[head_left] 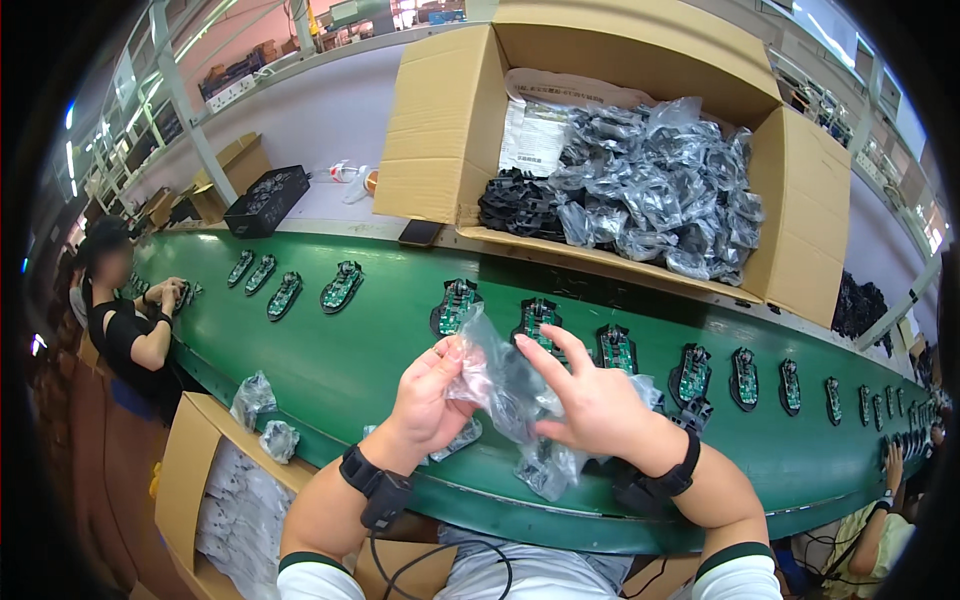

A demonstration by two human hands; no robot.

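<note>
My left hand (430,396) pinches a clear plastic bag (486,384) between thumb and fingers, above the near side of the green conveyor belt (330,375). Whether a part is inside the bag, I cannot tell. My right hand (606,408) is beside the bag with its fingers spread, holding nothing that shows. Beneath my hands lie more clear bags (543,478), partly hidden. Just beyond is a row of mouse-shaped black shells with green circuit boards, such as one board (457,306) and another board (617,348). A black part (692,414) sits right of my right hand.
A large open carton (430,130) behind the belt holds bagged black parts (655,190). Another carton (185,470) with white bags stands at lower left, near two bagged parts (278,440). A co-worker (125,320) works at left; another person's hand (893,465) is at far right.
</note>
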